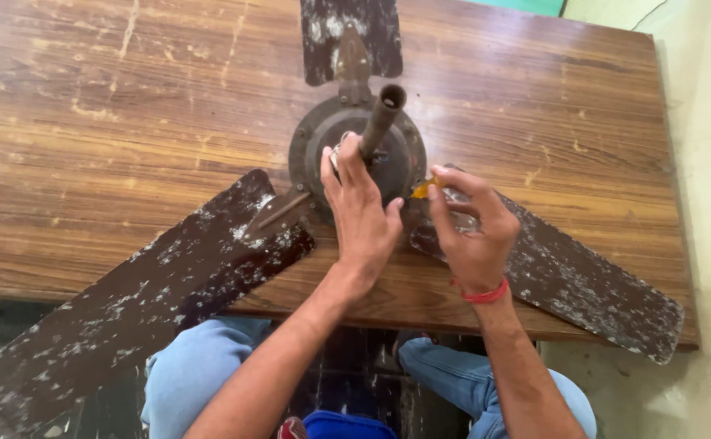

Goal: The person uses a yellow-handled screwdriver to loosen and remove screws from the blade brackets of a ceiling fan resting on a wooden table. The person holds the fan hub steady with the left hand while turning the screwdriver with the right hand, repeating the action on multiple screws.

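Pinching yellow tool (pixel 423 189) in right hand (pixel 471 232), left hand (pixel 361 213) on fan hub (pixel 358 146)

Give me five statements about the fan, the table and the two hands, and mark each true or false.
1. The ceiling fan lies on a wooden table. True.
2. The fan has five blades. False: three blades show.
3. The left hand rests on the fan's motor housing beside the down rod. True.
4. The right hand holds a hammer. False: it pinches a small yellow-handled tool.
5. A red band circles the left wrist. False: it is on the right wrist.
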